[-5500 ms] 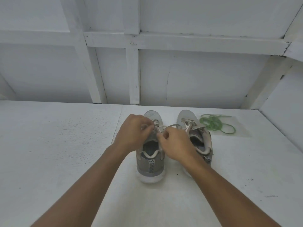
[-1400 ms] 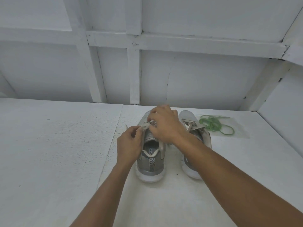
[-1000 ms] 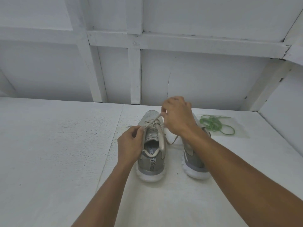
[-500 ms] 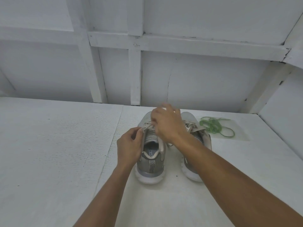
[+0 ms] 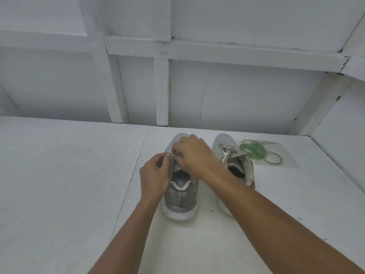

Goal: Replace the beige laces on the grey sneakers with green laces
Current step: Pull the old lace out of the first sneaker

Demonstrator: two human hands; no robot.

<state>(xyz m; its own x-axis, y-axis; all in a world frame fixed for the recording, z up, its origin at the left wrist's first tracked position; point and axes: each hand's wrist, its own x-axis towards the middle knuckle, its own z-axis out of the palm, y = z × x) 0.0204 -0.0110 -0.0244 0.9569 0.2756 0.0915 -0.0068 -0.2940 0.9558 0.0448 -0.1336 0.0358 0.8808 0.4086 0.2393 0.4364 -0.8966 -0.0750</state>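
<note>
The right hand (image 5: pixel 194 155) has dropped back onto the left sneaker (image 5: pixel 180 196), pinching its beige lace (image 5: pixel 176 155). The left hand (image 5: pixel 155 175) still grips that shoe's side. The green laces (image 5: pixel 252 150) are unmoved.

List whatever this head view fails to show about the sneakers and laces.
Head view:
- Lace rows of the left sneaker: under the left hand and right hand, both pinching its beige lace.
- Heel of the right sneaker: behind the right forearm.
- Number of green laces: tangled, too small.

Left hand (image 5: pixel 155 175) pinching thumb to forefinger, right hand (image 5: pixel 195 157) curled beside it, both forearms extended forward
</note>
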